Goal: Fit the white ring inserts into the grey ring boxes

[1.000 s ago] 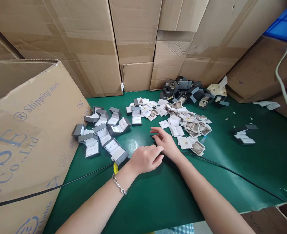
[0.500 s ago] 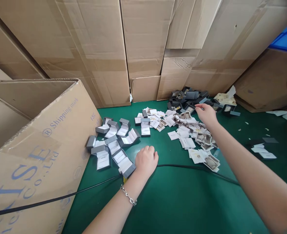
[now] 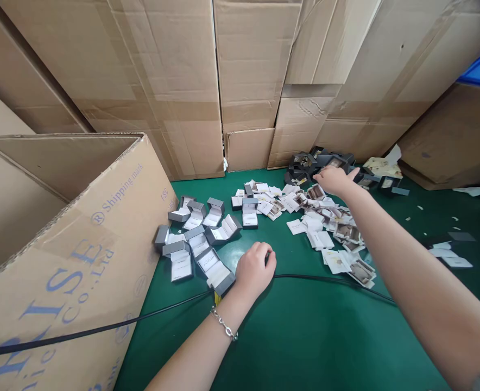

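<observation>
My left hand [image 3: 255,269] rests on the green table [image 3: 305,336] as a loose fist beside a black cable [image 3: 329,280]; whatever is inside the fist is hidden. Just left of it lie several open grey boxes [image 3: 199,239] with white linings. My right hand [image 3: 332,180] is stretched far back, fingers bent down over a dark box at the front edge of a pile of dark grey boxes [image 3: 305,162]. Between the hands lies a spread of white and beige insert cards [image 3: 325,228].
A large open cardboard carton [image 3: 81,239] stands at the left. Stacked cartons [image 3: 248,81] wall off the back and right. A few loose grey and white pieces [image 3: 452,250] lie at the right. The cable runs across the table under the left carton's corner.
My right hand has gone from beside the left hand, over the cards, back to the dark box pile. The left hand has curled into a fist. The view has shifted forward.
</observation>
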Available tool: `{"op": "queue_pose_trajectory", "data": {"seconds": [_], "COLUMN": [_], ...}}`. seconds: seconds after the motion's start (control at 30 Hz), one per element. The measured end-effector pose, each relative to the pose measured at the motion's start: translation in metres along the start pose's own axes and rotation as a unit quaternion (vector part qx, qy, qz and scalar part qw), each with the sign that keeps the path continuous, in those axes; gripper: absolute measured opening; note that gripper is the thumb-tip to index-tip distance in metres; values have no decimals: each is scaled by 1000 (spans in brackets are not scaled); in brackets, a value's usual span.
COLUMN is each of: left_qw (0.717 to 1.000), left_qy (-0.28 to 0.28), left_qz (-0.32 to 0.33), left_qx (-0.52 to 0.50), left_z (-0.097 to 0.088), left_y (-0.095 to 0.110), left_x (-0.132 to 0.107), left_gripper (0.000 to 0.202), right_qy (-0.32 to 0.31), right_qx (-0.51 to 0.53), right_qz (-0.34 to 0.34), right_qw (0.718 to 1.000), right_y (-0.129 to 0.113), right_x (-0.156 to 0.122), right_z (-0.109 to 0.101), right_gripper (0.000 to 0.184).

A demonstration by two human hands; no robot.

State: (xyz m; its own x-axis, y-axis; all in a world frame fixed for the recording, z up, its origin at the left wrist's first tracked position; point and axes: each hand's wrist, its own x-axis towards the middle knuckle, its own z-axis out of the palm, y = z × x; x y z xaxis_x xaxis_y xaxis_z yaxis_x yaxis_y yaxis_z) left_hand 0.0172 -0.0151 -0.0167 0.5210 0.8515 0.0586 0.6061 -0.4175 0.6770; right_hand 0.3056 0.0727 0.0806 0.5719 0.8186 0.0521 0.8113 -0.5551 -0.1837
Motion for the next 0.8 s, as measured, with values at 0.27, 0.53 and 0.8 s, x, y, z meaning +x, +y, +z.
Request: {"op": "queue_pose_trajectory", "data": {"seconds": [0.27,0.53,0.8], "left_qw": [908,886,855], "left_qy": [68,96,87], "left_qz": [-72,-134,-195], "left_qx": [-407,-434,-473], "left_z": [3,2,-1], "left_y": [-7,-9,-5], "left_x": [6,11,15], "left_gripper": [50,45,52], "right_qy": [191,111,205], "right_qx": [145,233,93], "right_qz": [-294,-481,-157], "right_qw": [925,838,962], "right_y": [-44,-63,-3], "right_x": [-145,-208,-157], "right_z": [52,87,78], "right_gripper": [26,20,28]}}
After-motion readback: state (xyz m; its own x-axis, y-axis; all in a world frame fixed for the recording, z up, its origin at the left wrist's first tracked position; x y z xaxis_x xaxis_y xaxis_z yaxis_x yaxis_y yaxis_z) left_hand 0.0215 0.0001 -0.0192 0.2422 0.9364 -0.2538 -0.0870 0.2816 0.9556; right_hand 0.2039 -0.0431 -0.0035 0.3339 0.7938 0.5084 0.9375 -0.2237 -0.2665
